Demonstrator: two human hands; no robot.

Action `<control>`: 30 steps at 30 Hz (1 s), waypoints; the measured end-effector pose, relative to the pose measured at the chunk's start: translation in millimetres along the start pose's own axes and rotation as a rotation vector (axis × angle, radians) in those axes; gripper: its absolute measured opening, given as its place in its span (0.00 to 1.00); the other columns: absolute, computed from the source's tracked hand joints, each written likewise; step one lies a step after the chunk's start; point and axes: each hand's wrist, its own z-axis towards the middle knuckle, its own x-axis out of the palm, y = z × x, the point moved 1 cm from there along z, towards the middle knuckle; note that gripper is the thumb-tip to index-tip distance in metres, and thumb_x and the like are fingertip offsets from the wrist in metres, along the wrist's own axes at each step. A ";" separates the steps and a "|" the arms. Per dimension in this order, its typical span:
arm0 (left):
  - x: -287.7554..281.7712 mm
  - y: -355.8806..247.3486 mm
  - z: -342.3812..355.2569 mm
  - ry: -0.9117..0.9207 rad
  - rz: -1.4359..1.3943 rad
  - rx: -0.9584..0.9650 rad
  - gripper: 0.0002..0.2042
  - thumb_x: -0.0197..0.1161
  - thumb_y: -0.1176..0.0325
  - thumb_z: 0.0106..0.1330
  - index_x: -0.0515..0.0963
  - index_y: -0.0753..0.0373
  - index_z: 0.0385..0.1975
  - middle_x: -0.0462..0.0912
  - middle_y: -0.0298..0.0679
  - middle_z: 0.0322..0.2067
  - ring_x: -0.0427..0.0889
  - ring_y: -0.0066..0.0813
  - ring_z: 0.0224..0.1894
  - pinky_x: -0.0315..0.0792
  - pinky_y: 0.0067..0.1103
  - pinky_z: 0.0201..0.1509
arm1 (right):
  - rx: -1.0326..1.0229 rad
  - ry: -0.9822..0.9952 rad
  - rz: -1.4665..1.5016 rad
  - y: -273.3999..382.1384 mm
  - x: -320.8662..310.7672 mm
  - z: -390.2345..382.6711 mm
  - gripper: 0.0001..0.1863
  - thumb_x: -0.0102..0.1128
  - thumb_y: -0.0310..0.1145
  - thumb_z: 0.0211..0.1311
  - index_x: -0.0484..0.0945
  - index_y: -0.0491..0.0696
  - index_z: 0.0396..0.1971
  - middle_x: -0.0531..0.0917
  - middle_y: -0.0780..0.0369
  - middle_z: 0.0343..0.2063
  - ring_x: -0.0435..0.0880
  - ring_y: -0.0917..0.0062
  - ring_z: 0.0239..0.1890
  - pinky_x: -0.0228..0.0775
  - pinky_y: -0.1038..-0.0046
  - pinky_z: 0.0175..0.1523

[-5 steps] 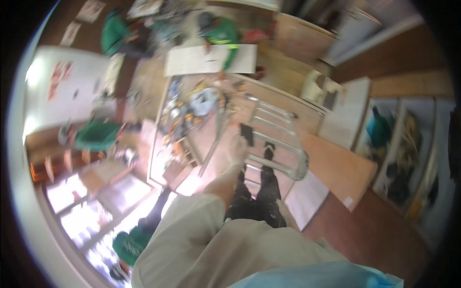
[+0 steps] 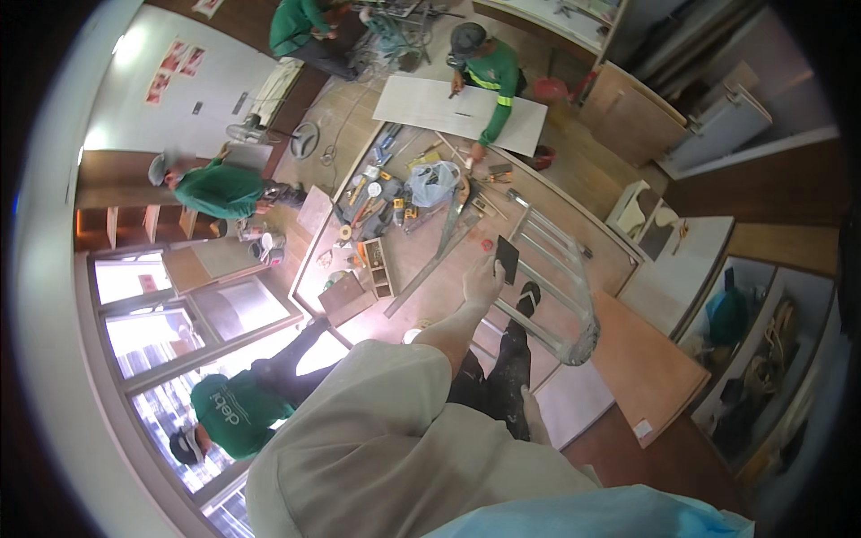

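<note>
At the far left, windows (image 2: 152, 336) run down the lower left of the frame, and a worker in green (image 2: 235, 417) leans in front of them. Above, at mid-left, a second worker (image 2: 215, 193) bends near a grey fan (image 2: 247, 134); a third worker (image 2: 296, 27) sits at the top edge, left of centre. Left of centre, tools (image 2: 386, 197) lie scattered on the upper left part of a big board (image 2: 439, 296), around a clear bag (image 2: 435, 184), with a long grey strip (image 2: 415, 287) slanting below it. At upper centre, a capped worker (image 2: 498, 67) leans over a white panel (image 2: 413, 100). Near the middle of the frame, the left hand (image 2: 484, 280) is closed around a black slab (image 2: 507, 258), just left of a ladder (image 2: 587, 309). Below, right of dark trousers (image 2: 507, 386), the right hand (image 2: 529, 403) hangs low; I cannot tell whether its fingers are apart or together. Further right lies a tan board (image 2: 655, 359), then open compartments holding a teal bundle (image 2: 728, 309).
</note>
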 end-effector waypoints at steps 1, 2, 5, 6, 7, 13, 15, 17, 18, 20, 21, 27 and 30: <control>-8.9 4.5 -0.5 0.004 0.015 -0.004 0.10 0.56 0.63 0.71 0.78 0.62 0.31 0.81 0.45 0.32 0.82 0.48 0.38 0.75 0.42 0.42 | -0.049 -0.044 -0.119 7.5 13.4 -12.5 0.41 0.61 0.60 0.66 0.72 0.38 0.64 0.79 0.49 0.60 0.76 0.59 0.65 0.64 0.61 0.69; -12.0 3.0 -4.9 0.016 0.013 -0.012 0.11 0.55 0.63 0.71 0.78 0.62 0.30 0.80 0.45 0.32 0.82 0.48 0.38 0.75 0.42 0.42 | -0.092 -0.105 -0.239 9.0 18.9 -21.6 0.41 0.60 0.60 0.67 0.72 0.38 0.64 0.79 0.48 0.61 0.76 0.57 0.65 0.64 0.61 0.69; 0.8 -8.3 -18.8 -0.004 -0.032 -0.057 0.11 0.55 0.63 0.71 0.78 0.62 0.30 0.80 0.45 0.32 0.82 0.48 0.38 0.76 0.41 0.42 | -0.077 -0.167 -0.319 -3.3 -8.6 -27.3 0.41 0.62 0.58 0.65 0.70 0.38 0.64 0.79 0.48 0.59 0.76 0.56 0.64 0.65 0.59 0.68; 6.1 -11.2 -20.5 -0.008 -0.047 -0.054 0.11 0.55 0.62 0.71 0.77 0.61 0.30 0.80 0.45 0.32 0.82 0.48 0.38 0.76 0.41 0.42 | -0.067 -0.188 -0.345 -5.2 -11.3 -27.9 0.41 0.62 0.58 0.65 0.70 0.39 0.64 0.80 0.48 0.59 0.77 0.56 0.63 0.66 0.59 0.68; 10.6 -12.6 -21.5 0.014 -0.043 -0.066 0.11 0.55 0.62 0.71 0.77 0.61 0.30 0.80 0.44 0.32 0.82 0.48 0.37 0.76 0.41 0.42 | -0.072 -0.172 -0.296 -6.2 -16.2 -27.8 0.39 0.63 0.57 0.64 0.72 0.40 0.63 0.81 0.47 0.56 0.78 0.56 0.61 0.67 0.59 0.66; 39.1 -19.4 -44.3 0.062 -0.072 -0.111 0.11 0.55 0.62 0.72 0.79 0.62 0.34 0.81 0.48 0.34 0.82 0.51 0.38 0.76 0.42 0.42 | -0.176 -0.166 -0.273 -20.8 -38.9 -41.8 0.39 0.63 0.59 0.64 0.73 0.40 0.62 0.82 0.48 0.55 0.79 0.56 0.60 0.69 0.59 0.65; 56.9 -9.0 -46.7 0.131 -0.127 -0.143 0.13 0.55 0.62 0.72 0.81 0.64 0.42 0.85 0.53 0.42 0.84 0.55 0.43 0.76 0.42 0.48 | -0.172 -0.250 -0.259 9.9 -36.8 -54.9 0.39 0.62 0.59 0.64 0.73 0.41 0.63 0.81 0.47 0.56 0.79 0.55 0.61 0.69 0.58 0.65; 33.6 -17.7 -39.5 0.081 -0.126 -0.014 0.13 0.54 0.63 0.73 0.81 0.66 0.43 0.85 0.56 0.40 0.84 0.57 0.43 0.76 0.42 0.47 | -0.142 -0.469 -0.388 9.7 -34.4 -64.2 0.39 0.62 0.60 0.63 0.74 0.42 0.63 0.82 0.46 0.56 0.80 0.53 0.60 0.70 0.57 0.64; 24.7 -13.5 -46.9 0.102 -0.083 -0.023 0.13 0.53 0.64 0.74 0.80 0.67 0.43 0.85 0.57 0.38 0.84 0.58 0.43 0.76 0.42 0.47 | -0.114 -0.616 -0.590 -4.3 -47.3 -65.9 0.39 0.63 0.59 0.62 0.75 0.43 0.62 0.83 0.45 0.54 0.81 0.51 0.59 0.71 0.56 0.64; 52.8 49.5 -61.8 0.002 -0.030 -0.001 0.11 0.54 0.68 0.71 0.81 0.67 0.38 0.84 0.53 0.37 0.83 0.51 0.39 0.76 0.41 0.44 | -0.335 -0.303 -0.500 25.1 -36.6 -80.9 0.36 0.65 0.58 0.59 0.79 0.44 0.58 0.85 0.45 0.50 0.83 0.49 0.55 0.74 0.54 0.60; 56.1 63.1 -55.6 -0.021 0.005 0.059 0.11 0.54 0.68 0.71 0.81 0.68 0.38 0.84 0.55 0.38 0.83 0.51 0.40 0.75 0.42 0.45 | -0.444 -0.307 -0.562 58.9 -15.1 -90.2 0.33 0.65 0.55 0.58 0.81 0.43 0.55 0.86 0.46 0.46 0.84 0.50 0.51 0.76 0.54 0.57; -11.6 -37.8 -84.5 0.204 0.009 -0.124 0.21 0.43 0.60 0.76 0.80 0.72 0.39 0.83 0.59 0.37 0.80 0.63 0.40 0.71 0.48 0.46 | -0.799 0.250 -0.726 90.1 142.5 -53.8 0.27 0.60 0.56 0.63 0.86 0.48 0.48 0.84 0.50 0.53 0.82 0.56 0.59 0.73 0.56 0.60; -24.2 -38.8 -80.5 0.232 0.082 -0.089 0.23 0.41 0.59 0.76 0.81 0.72 0.42 0.83 0.59 0.37 0.80 0.63 0.40 0.71 0.49 0.47 | -0.669 0.429 -0.750 90.5 198.0 -71.1 0.28 0.61 0.55 0.62 0.85 0.47 0.49 0.84 0.49 0.53 0.81 0.55 0.58 0.73 0.55 0.61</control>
